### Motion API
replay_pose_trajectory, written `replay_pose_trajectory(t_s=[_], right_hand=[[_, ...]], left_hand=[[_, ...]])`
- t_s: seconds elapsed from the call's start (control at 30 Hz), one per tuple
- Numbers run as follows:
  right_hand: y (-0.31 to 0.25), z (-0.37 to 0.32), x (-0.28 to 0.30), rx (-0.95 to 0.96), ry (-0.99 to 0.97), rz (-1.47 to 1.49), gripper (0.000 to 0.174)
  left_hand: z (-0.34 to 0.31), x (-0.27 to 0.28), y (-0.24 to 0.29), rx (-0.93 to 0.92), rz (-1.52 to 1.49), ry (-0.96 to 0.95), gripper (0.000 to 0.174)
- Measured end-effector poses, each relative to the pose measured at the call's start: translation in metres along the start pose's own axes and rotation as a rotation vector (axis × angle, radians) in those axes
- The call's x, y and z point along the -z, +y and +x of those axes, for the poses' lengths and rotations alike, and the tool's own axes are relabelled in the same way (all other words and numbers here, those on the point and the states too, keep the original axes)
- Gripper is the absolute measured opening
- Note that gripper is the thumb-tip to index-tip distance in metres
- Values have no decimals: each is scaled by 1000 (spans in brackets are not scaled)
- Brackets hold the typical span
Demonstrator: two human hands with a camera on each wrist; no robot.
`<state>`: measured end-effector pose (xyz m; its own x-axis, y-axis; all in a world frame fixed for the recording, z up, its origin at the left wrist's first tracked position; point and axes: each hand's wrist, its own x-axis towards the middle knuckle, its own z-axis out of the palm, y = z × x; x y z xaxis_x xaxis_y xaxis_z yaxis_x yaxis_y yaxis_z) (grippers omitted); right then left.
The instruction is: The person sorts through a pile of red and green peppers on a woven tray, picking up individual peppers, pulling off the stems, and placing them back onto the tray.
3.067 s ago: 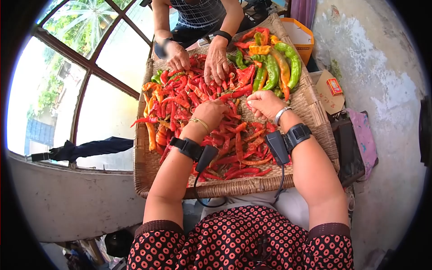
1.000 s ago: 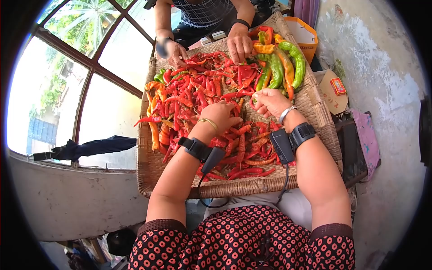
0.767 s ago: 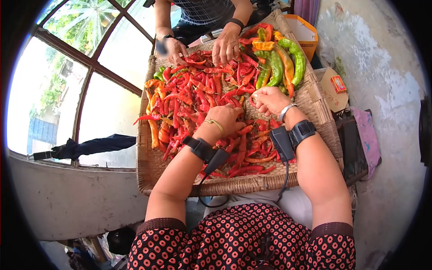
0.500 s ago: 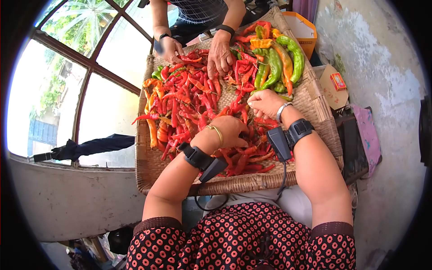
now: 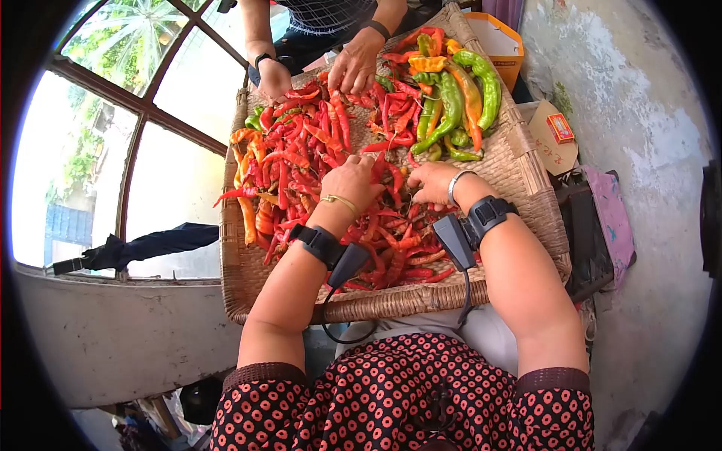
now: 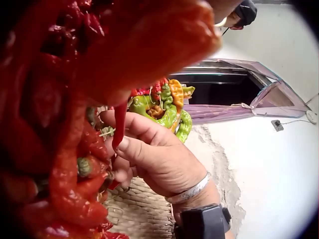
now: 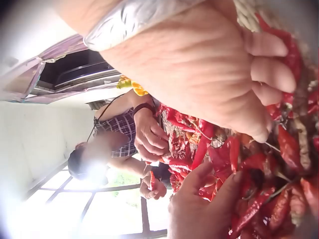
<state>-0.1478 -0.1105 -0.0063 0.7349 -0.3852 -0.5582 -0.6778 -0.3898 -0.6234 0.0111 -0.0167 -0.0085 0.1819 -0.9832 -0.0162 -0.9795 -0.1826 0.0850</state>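
Observation:
Red chili peppers (image 5: 289, 207) lie heaped over a woven basket tray (image 5: 391, 303). My left hand (image 5: 352, 184) is over the middle of the heap, its thumb and forefinger apart among the chilies in the right wrist view. A large blurred red chili (image 6: 149, 40) hides most of that hand in the left wrist view. My right hand (image 5: 436, 184) is just to its right, at the edge of the heap. In the left wrist view, its curled fingers and thumb pinch at the tip of a thin red chili (image 6: 120, 127).
Across the tray, another person's hands (image 5: 355, 64) handle chilies. Green and orange peppers (image 5: 459, 105) are piled at the far right corner. Orange peppers (image 5: 247, 203) lie along the left rim. A folded dark umbrella (image 5: 150, 244) sits by the window; an orange box (image 5: 496, 45) stands beyond the tray.
My left hand moves forward over the heap after drawing back half a second ago. My right hand comes left and lower, onto the heap. The other person's right-side hand moves back from the chilies.

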Motion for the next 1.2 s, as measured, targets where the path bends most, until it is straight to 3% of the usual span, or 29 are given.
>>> replay_pose_trajectory(t_s=[0.2,0.33,0.43,0.53,0.6,0.67,0.87,0.93,0.97,1.0,1.07,1.2], right_hand=[[3,15,-8,-40,-8,-191,31],[7,26,-10,-50,-75,-422,15],[5,19,-8,-60,-61,-317,10],[0,12,-6,-25,-11,-426,9],[4,16,-5,-57,-36,-391,8],[3,12,1,-89,-61,-359,8],[4,-8,15,-51,96,283,10],[2,-12,19,-24,90,317,11],[0,-16,22,24,83,370,12],[-2,-19,23,72,75,422,13],[5,-11,22,130,66,442,14],[7,-9,26,254,76,664,15]], left_hand=[[12,-9,-14,6,22,-177,28],[11,-15,-22,-49,-84,-97,22],[11,-6,-22,-86,-106,-78,20],[12,18,-18,9,-499,3,18],[22,16,-26,84,-1074,56,11],[17,44,-13,168,-1372,134,14],[24,19,-7,221,-1517,223,30],[16,13,-3,236,-1286,60,36],[16,14,-5,160,-1174,-52,35],[15,12,-5,160,-1176,-53,35],[12,4,-6,15,-1166,-299,35],[1,11,13,-101,-1227,-480,25]])
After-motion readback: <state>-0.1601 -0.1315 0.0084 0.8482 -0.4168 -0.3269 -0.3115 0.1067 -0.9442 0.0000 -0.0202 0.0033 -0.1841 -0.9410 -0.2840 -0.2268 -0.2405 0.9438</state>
